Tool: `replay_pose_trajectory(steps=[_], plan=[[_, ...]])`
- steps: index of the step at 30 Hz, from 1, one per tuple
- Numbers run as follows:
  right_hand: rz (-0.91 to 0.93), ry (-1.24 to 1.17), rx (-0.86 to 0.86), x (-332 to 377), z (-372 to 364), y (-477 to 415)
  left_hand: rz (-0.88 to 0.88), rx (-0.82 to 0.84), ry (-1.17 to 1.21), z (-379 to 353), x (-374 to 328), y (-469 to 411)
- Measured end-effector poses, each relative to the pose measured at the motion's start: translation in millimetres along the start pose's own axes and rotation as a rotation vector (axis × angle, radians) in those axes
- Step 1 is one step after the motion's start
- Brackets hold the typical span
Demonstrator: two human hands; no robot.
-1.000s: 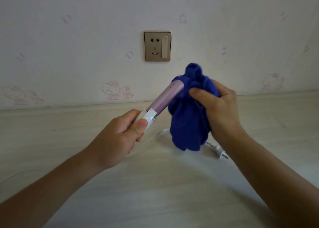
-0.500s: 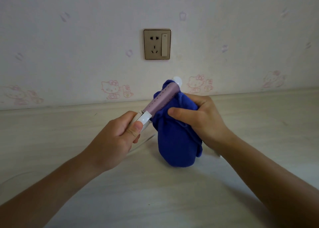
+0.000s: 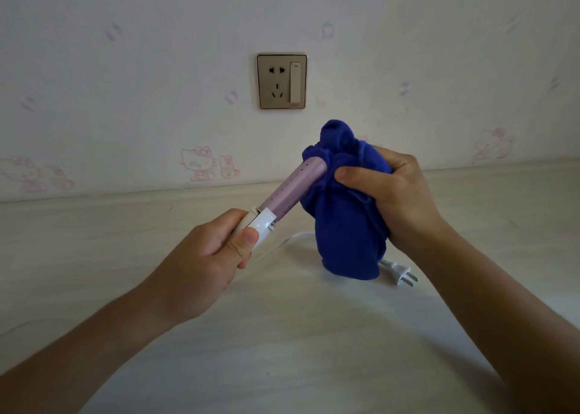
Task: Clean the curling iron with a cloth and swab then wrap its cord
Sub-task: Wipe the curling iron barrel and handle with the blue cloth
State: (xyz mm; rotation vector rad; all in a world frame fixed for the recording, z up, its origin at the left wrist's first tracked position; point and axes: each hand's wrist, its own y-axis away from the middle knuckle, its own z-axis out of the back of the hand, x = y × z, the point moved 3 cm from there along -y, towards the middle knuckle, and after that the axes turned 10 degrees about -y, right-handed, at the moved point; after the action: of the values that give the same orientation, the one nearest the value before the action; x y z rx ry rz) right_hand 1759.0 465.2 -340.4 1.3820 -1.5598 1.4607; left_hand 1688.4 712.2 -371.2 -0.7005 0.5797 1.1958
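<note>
Above the pale wood-grain counter, the left hand is clamping the curling iron's smooth white handle while the right hand is squeezing a plush blue cloth around its perforated lilac barrel tip, the white plug lying beneath on the counter.

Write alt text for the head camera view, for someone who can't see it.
The left hand holds a curling iron by its white handle while the right hand grips a blue cloth around its tip. Its plug lies unplugged on the table, below a wall socket.
</note>
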Motion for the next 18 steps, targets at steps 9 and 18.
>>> replay_pose_trajectory(steps=[9, 18], plan=[[-0.184, -0.082, 0.174, -19, -28, 13, 0.020, -0.056, -0.015, 7, -16, 0], [-0.067, 0.006, 0.100, -11, -21, 10, 0.007, -0.026, 0.003, 5, -13, -3]])
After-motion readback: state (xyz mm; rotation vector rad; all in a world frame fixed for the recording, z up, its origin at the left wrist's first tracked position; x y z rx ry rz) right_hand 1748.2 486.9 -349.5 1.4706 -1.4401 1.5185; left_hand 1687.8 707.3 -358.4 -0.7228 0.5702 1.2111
